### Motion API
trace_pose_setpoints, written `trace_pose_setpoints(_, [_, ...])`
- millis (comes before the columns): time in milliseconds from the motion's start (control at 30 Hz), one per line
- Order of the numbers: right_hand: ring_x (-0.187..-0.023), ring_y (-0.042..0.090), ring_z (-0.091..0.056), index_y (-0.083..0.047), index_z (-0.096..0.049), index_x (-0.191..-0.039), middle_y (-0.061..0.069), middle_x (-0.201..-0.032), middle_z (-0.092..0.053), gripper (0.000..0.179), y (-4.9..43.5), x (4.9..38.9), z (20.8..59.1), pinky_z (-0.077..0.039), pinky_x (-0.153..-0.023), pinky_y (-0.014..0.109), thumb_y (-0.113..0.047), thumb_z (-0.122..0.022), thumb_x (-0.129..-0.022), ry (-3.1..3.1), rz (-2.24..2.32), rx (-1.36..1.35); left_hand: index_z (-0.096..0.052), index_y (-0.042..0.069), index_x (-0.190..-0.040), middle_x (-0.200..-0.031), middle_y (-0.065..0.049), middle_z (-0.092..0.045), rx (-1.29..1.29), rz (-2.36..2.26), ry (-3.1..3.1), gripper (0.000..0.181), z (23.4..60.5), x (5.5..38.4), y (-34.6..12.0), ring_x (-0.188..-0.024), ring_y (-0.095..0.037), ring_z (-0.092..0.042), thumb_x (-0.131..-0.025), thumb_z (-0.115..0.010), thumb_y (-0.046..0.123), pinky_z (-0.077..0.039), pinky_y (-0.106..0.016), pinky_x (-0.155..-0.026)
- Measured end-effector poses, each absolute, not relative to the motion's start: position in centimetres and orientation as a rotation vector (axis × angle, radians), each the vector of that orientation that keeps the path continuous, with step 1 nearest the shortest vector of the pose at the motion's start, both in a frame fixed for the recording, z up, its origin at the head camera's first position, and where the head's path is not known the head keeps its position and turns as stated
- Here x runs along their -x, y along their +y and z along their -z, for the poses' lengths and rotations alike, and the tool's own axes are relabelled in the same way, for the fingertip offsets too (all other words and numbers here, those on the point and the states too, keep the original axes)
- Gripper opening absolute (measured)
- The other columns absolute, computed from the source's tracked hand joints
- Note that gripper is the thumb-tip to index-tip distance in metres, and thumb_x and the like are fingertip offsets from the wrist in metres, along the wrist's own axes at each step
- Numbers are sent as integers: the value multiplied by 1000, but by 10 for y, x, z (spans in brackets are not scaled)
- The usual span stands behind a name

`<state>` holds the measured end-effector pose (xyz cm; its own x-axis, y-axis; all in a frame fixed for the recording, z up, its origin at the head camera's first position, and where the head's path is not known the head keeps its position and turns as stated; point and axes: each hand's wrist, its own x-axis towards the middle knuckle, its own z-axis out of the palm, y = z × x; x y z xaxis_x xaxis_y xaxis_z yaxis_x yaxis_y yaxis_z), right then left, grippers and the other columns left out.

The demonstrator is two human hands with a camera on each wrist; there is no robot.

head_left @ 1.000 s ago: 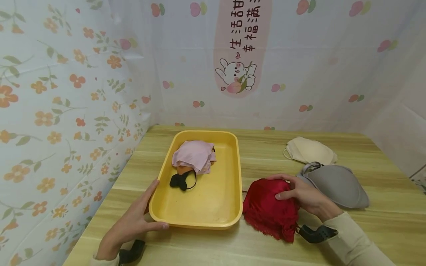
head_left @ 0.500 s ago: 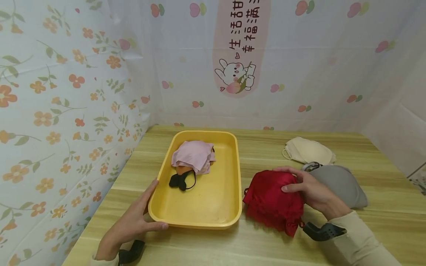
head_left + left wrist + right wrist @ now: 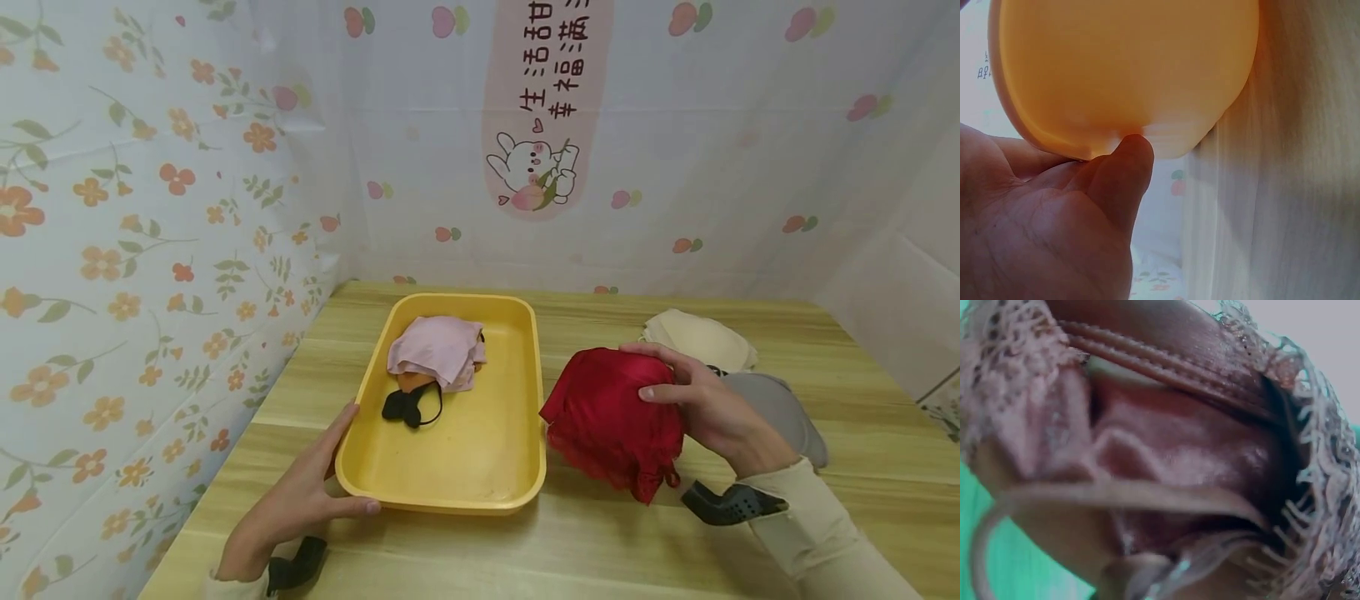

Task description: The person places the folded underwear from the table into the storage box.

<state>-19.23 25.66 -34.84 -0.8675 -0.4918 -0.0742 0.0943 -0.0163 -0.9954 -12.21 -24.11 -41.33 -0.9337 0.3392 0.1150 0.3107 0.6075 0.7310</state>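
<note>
In the head view my right hand (image 3: 708, 408) grips a folded red satin bra (image 3: 611, 408), thumb on top, above the table beside the bin's right side. The right wrist view is filled with the bra's lace, a strap and shiny satin (image 3: 1191, 450). A yellow plastic bin (image 3: 442, 505) stands to its left. My left hand (image 3: 300, 492) rests against the bin's near left corner, fingers along the left side and thumb along the front. In the left wrist view the thumb (image 3: 1125, 175) presses the bin's outer wall. Inside the bin lie a pink cloth (image 3: 438, 350) and a black strapped piece (image 3: 405, 408).
To the right on the wooden table (image 3: 600, 550) lie a grey bra (image 3: 776, 417) and a cream bra (image 3: 697, 337), both partly behind the right hand. Floral sheets hang at the left and back (image 3: 420, 150).
My right hand has raised the red bra off the table, moving it up and away from me, and the bra has bunched up. The left hand stays at the bin's corner.
</note>
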Motion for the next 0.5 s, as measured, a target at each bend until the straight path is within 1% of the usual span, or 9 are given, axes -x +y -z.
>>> trace_pose_setpoints(267, [-114,16,-64,-19,-44,-144,-4,-133,-59,48,235,201,336,-58,-91,35,-4,-52,-100,1848,1999,418,-10,10,-163,-166,-24,-21,-568,-1268,2781,124,411,123,-240,-146,-45,-35,-71,-92,32,-31,-7,-105])
trace_pose_setpoints(400, [-111,17,-65,-22,-48,-141,-4,-131,-59,46,219,207,330,-59,-88,33,-5,-55,-99,1832,2033,341,-10,8,-162,-165,-26,-22,-577,-1279,2773,124,411,122,-240,-145,-45,-37,-71,-92,30,-33,-7,-105])
trace_pose_setpoints(500, [-110,17,-65,-25,-50,-138,-3,-129,-59,43,206,210,327,-60,-86,32,-7,-57,-99,1818,2053,283,-10,9,-162,-165,-25,-21,-572,-1276,2769,123,411,121,-240,-145,-46,-36,-72,-91,31,-34,-8,-105])
